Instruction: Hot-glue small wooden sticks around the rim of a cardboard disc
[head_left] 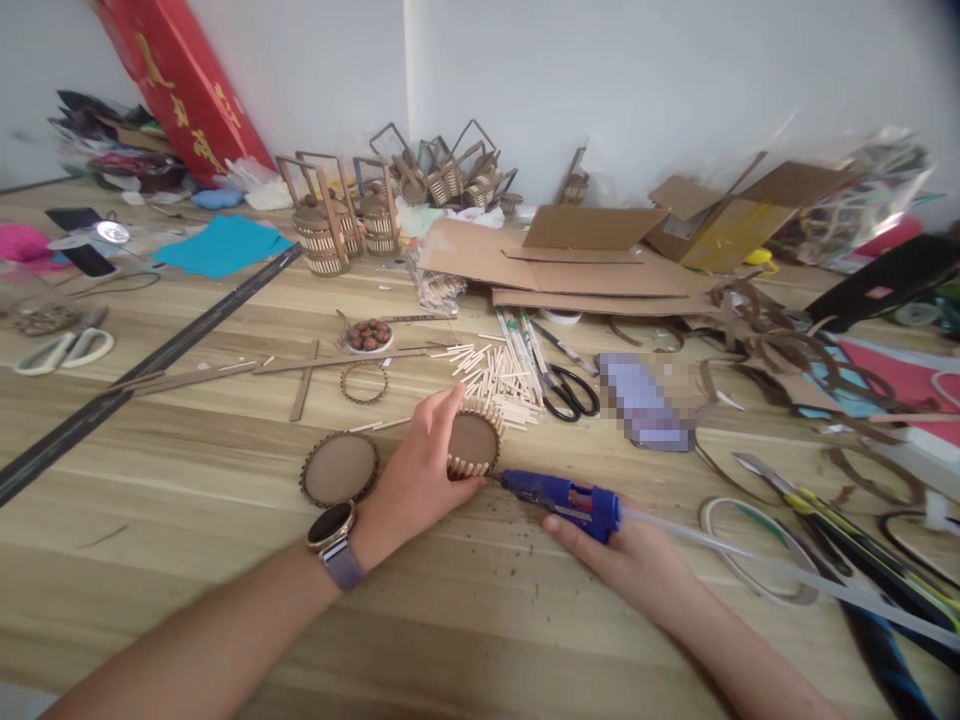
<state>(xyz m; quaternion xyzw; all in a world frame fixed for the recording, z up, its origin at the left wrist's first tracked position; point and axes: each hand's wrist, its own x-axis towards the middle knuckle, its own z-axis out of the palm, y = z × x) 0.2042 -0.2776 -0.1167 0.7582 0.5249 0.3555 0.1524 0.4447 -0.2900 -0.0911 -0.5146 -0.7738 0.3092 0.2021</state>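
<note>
My left hand (420,470), with a watch on the wrist, grips a small round basket (474,440) made of a cardboard disc ringed with upright wooden sticks, tipped on its side on the table. In my right hand (630,555) is a blue glue gun (559,495), its nozzle pointing left and touching the basket's lower edge. A long clear glue stick (750,565) trails from the back of the gun. A toothed cardboard disc (340,467) lies flat just left of my left hand.
Loose wooden sticks (495,375) and black scissors (566,385) lie behind the basket. Finished baskets with handles (345,220) stand at the back, beside flat cardboard sheets (570,255). A small cardboard ring (364,382), a dish of beads (370,335) and a black ruler (150,365) lie left.
</note>
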